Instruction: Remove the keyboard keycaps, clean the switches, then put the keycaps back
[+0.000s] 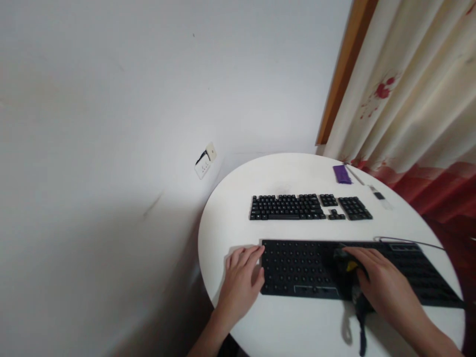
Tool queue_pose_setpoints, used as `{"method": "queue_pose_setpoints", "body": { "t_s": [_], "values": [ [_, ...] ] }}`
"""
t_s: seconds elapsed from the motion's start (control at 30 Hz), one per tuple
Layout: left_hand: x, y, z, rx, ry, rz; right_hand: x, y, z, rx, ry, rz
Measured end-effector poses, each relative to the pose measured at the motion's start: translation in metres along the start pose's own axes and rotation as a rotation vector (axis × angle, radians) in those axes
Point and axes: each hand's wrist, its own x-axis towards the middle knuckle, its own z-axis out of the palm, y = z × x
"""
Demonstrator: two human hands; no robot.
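The stripped keyboard base (308, 270) lies at the near side of the round white table (230, 218). The right hand (386, 285) rests on it, fingers curled tight around a black tool (347, 265) with a yellow mark. The left hand (241, 280) touches the base's left edge, fingers straight and loosely together. The keycaps (308, 207) lie in rows farther back.

Bare left hand (241, 280) and right hand (383, 286)

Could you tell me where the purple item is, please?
Head view: the purple item lies at the far right of the table, just beyond the keycaps, beside the curtain.
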Motion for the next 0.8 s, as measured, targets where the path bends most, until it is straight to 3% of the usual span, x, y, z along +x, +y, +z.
{"method": "queue_pose_setpoints", "body": {
  "t_s": [0.13,0.8],
  "values": [
    [0.0006,-0.0007,0.0013,0.018,0.007,0.016,-0.0049,0.0106,-0.002,-0.021,0.019,0.023],
    [-0.0001,-0.0003,0.0003,0.055,0.025,0.03,-0.0027,0.0045,0.0007,-0.087,-0.003,0.004]
  ]
}}
